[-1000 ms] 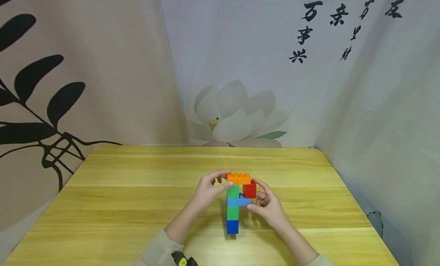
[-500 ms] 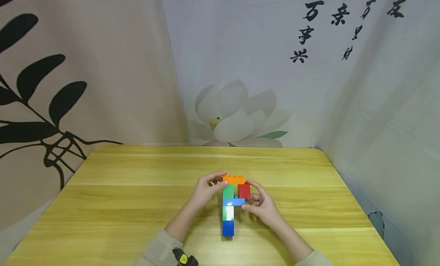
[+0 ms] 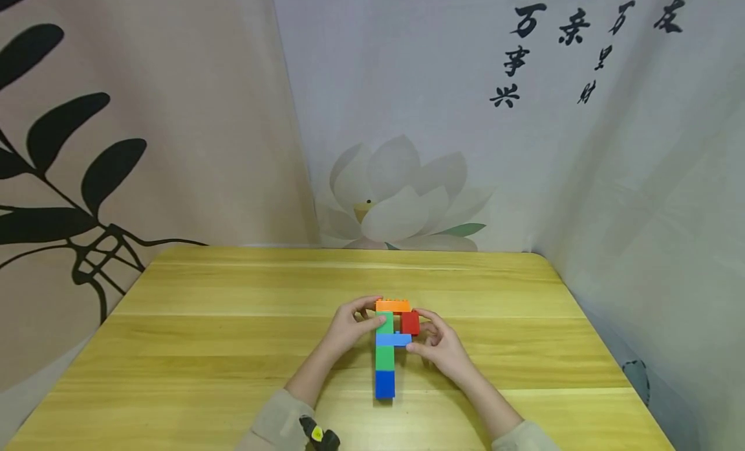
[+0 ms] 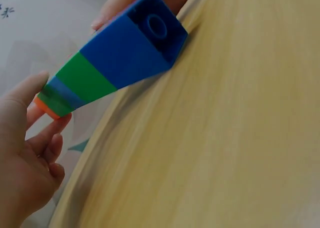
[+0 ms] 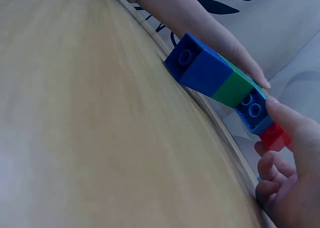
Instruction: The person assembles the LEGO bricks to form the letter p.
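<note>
Both hands hold one assembly of toy building bricks, shaped like a letter P. An orange brick (image 3: 392, 305) tops it, over a green brick (image 3: 388, 326) on the left and a red brick (image 3: 410, 323) on the right. Below come a light blue brick (image 3: 392, 340), another green brick (image 3: 385, 358) and a dark blue brick (image 3: 385, 384), whose hollow underside shows in both wrist views. My left hand (image 3: 347, 328) pinches the upper left corner, thumb on the upper green brick. With thumb at the light blue brick and index finger at the red one, my right hand (image 3: 442, 347) grips the right side.
A wooden table (image 3: 233, 321) lies under the hands. Behind it hangs a pale curtain (image 3: 407, 101) printed with a lotus, leaves and black characters. A small dark strap with a yellow spot (image 3: 317, 433) sits by the left sleeve.
Both hands have shifted the brick assembly slightly left, and its top has tipped so fewer orange studs show. The left thumb has slid from the orange brick's edge down onto the green brick.
</note>
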{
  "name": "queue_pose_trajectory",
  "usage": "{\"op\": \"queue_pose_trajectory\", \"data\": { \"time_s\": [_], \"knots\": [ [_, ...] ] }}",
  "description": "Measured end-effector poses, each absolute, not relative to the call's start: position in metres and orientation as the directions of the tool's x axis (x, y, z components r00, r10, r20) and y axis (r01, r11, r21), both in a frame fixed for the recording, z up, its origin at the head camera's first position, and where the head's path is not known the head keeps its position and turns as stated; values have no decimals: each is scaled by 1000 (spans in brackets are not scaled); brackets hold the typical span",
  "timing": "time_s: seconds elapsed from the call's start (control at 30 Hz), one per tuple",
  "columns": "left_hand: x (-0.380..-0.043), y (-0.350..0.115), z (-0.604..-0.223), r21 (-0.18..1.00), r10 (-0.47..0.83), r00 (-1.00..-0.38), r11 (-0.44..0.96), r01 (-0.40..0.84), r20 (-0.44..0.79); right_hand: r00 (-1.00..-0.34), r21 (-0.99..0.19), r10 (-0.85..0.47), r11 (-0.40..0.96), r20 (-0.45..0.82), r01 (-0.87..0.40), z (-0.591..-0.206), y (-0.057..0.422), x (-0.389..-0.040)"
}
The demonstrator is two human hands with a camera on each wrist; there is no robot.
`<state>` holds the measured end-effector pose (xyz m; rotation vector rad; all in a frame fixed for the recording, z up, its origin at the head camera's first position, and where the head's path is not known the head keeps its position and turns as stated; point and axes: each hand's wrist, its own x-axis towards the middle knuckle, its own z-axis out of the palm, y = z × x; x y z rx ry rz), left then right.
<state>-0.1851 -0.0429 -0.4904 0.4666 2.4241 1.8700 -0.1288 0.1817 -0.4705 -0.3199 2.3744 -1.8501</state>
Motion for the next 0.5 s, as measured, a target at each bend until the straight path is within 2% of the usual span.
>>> {"op": "queue_pose_trajectory", "data": {
  "time_s": [0.27,0.5],
  "knots": [
    [-192,-50,-502,930,323,-937,285,231,134,-972,-954,-233,281,40,-106,-498,186,-148],
    [-193,-50,-507,916,324,-940,336,217,104,-971,-937,-238,340,2,-85,-504,189,-153]
  ]
}}
